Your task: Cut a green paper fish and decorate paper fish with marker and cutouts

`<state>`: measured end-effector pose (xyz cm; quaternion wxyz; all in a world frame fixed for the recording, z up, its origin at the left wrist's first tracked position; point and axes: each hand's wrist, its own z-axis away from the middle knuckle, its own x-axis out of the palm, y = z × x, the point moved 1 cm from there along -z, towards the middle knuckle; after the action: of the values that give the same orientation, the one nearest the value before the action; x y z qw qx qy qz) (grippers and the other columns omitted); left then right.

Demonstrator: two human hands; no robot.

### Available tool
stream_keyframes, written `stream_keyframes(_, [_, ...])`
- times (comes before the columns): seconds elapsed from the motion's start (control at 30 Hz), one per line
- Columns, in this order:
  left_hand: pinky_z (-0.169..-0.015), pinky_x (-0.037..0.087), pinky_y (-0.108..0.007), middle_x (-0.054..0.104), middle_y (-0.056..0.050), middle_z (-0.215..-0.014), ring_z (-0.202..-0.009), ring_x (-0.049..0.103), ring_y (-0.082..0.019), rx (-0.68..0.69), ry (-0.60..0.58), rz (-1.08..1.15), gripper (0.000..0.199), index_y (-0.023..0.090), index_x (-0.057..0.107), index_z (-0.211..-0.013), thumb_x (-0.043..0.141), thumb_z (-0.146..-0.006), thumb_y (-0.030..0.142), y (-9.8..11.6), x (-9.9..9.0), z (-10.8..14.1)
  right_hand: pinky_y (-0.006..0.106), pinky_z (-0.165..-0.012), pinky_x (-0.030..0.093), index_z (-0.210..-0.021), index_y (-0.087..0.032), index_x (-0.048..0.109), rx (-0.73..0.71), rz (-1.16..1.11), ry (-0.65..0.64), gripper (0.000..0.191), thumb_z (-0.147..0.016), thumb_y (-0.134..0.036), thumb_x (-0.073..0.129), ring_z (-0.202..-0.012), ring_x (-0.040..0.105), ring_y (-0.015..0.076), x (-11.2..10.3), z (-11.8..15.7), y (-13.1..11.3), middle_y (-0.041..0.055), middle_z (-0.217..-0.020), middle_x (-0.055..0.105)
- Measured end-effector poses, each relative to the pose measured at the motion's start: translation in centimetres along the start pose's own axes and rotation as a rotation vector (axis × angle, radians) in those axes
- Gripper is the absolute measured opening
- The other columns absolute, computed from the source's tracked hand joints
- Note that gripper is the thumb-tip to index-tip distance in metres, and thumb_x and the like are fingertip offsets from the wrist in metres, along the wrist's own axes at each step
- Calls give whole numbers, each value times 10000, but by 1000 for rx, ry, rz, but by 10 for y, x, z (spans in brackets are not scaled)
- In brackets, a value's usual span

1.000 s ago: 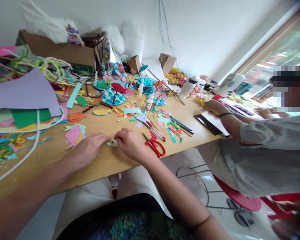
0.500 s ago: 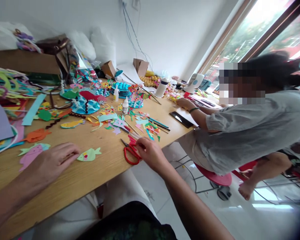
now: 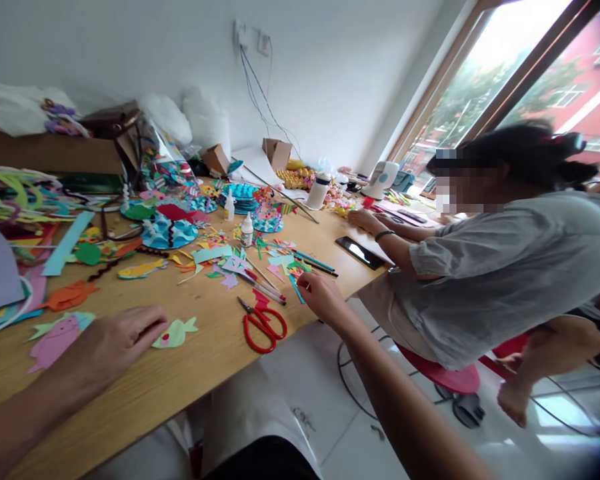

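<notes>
My left hand is closed at the table's front left, fingertips at the head end of a light green paper fish with a red dot. Its fingers cover part of that fish. A pink paper cutout lies partly behind the same hand. My right hand has its fingers drawn together over the edge of colourful paper scraps; whatever is between them is hidden. Red-handled scissors lie with blades apart between my hands, touching red paper pieces. Pens lie just beyond.
White glue bottles stand mid-table near blue paper bases with fish. An orange paper fish and paper strips crowd the left. A black phone lies by the table edge. A co-worker sits at the right, hands on the table.
My right hand has moved off the scissors, away and to the right toward the scraps. My left hand stays by the green fish. The view has tilted up slightly.
</notes>
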<state>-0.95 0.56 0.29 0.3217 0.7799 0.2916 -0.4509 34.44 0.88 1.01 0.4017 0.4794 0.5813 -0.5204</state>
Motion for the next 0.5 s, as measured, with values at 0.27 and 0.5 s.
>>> stream_keyframes(0.27, [-740, 563, -246, 760, -24, -931, -827, 721, -192, 67, 79, -2, 349, 230, 675, -946, 347, -882, 331, -4, 15, -5, 247, -651, 350, -895, -173, 686, 78, 132, -113, 199, -833, -188, 497, -895, 601, 200, -3, -54, 14, 105, -970, 693])
stream_keyframes(0.5, [-726, 556, -196, 748, -17, -899, -802, 716, -157, 124, 217, 31, 320, 227, 646, -1007, 351, -914, 311, -5, 22, -4, 246, -628, 357, -888, -167, 710, 135, 110, -124, 205, -784, -155, 534, -856, 609, 204, -1, -69, 35, 108, -933, 695])
